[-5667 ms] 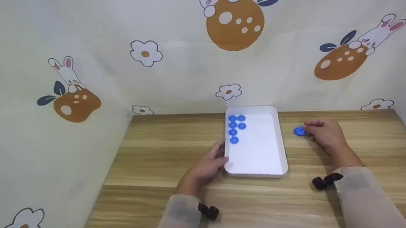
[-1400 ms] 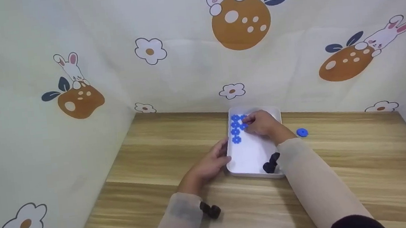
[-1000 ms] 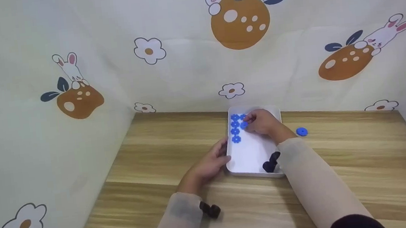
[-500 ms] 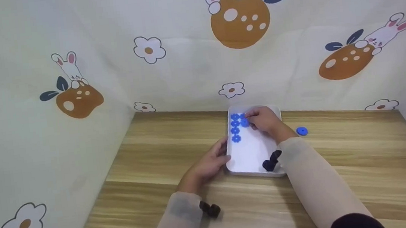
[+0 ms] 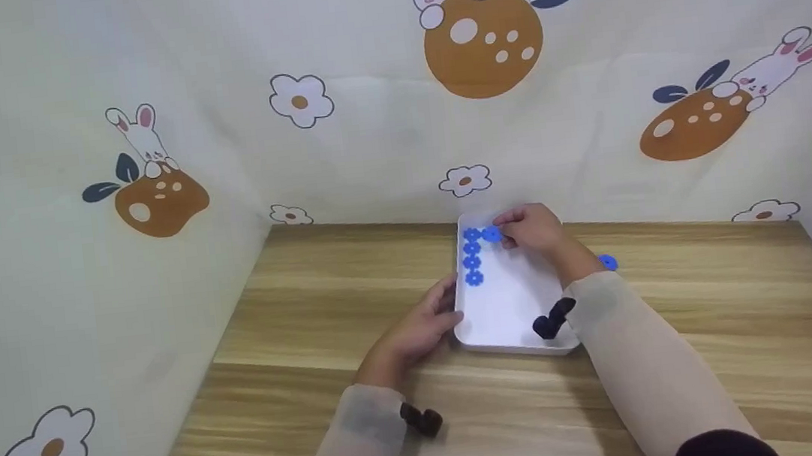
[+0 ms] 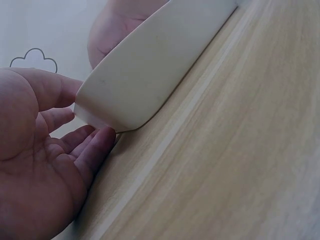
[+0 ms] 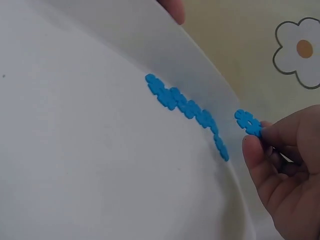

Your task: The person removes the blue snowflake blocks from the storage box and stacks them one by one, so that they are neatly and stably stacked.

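The white tray [image 5: 509, 308] lies on the wooden table, tilted across the left wrist view. My left hand [image 5: 421, 332] holds its left side, with fingertips against the rim and under the wall's lower edge [image 6: 105, 135]. Inside, several blue notched, flower-shaped discs [image 5: 472, 262] form a column along the left wall. My right hand [image 5: 533, 230] pinches one blue notched disc [image 7: 248, 122] between thumb and finger, raised above the others near the tray's far end. In the head view this disc covers the spot at the column's upper right.
Another blue disc [image 5: 609, 262] lies on the table right of the tray, partly hidden by the right forearm. A patterned cloth wall [image 5: 367, 149] stands close behind the tray's far edge. Dark wrist-worn cameras [image 5: 555, 318] sit at both cuffs.
Earlier, my right hand was at the disc on the table, then at the lower right disc inside the tray. It has since moved toward the far end with a disc. The left hand stays put.
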The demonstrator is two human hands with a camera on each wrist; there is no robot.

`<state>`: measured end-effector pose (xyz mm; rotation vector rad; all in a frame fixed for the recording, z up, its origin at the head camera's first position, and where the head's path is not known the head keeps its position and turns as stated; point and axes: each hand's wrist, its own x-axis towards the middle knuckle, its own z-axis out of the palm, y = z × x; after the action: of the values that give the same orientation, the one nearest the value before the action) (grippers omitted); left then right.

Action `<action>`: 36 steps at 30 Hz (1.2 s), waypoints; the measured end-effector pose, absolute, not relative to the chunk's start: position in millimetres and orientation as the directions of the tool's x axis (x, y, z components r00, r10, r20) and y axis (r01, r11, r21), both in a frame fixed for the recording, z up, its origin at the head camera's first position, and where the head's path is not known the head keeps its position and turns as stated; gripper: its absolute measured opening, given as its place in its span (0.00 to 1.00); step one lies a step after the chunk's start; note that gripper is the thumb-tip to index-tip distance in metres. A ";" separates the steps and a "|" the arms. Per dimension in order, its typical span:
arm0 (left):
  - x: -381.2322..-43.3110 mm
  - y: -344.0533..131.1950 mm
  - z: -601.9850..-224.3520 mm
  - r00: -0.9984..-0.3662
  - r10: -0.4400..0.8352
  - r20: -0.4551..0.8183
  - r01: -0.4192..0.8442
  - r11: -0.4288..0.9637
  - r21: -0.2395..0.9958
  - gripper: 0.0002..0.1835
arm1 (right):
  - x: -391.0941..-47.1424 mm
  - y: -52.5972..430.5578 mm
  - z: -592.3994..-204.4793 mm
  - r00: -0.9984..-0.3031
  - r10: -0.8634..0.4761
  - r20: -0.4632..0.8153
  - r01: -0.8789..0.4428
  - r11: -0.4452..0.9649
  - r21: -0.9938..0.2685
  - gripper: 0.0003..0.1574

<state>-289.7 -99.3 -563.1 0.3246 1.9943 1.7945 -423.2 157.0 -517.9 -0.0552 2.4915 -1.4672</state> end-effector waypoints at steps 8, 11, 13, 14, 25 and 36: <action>-288.9 -100.7 -562.6 -0.880 0.437 -0.184 -0.131 0.149 0.980 0.40 | -403.5 176.0 -492.9 -0.973 -0.112 -0.203 0.148 0.375 -0.915 0.18; -288.9 -101.2 -562.9 -0.882 0.428 -0.197 -0.140 0.162 0.977 0.39 | -391.8 187.8 -489.8 -0.974 -0.100 -0.204 0.159 0.340 -0.927 0.19; -289.0 -101.4 -563.0 -0.881 0.428 -0.199 -0.141 0.164 0.976 0.39 | -383.9 197.4 -489.2 -0.975 -0.089 -0.205 0.167 0.319 -0.933 0.19; -289.1 -101.6 -562.9 -0.881 0.427 -0.204 -0.144 0.169 0.975 0.39 | -380.5 202.7 -489.5 -0.975 -0.086 -0.203 0.168 0.306 -0.937 0.19; -289.3 -100.9 -561.0 -0.883 0.420 -0.208 -0.130 0.206 0.970 0.38 | -358.1 265.7 -501.7 -0.984 -0.001 -0.179 0.173 0.266 -0.948 0.25; -289.9 -99.1 -563.5 -0.873 0.455 -0.177 -0.123 0.145 0.982 0.38 | -348.9 314.5 -523.4 -0.986 0.010 -0.167 0.166 0.137 -0.977 0.24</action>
<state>-289.9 -99.1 -563.5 0.3164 1.9938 1.7763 -348.9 314.5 -523.4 0.1778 2.2757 -1.9808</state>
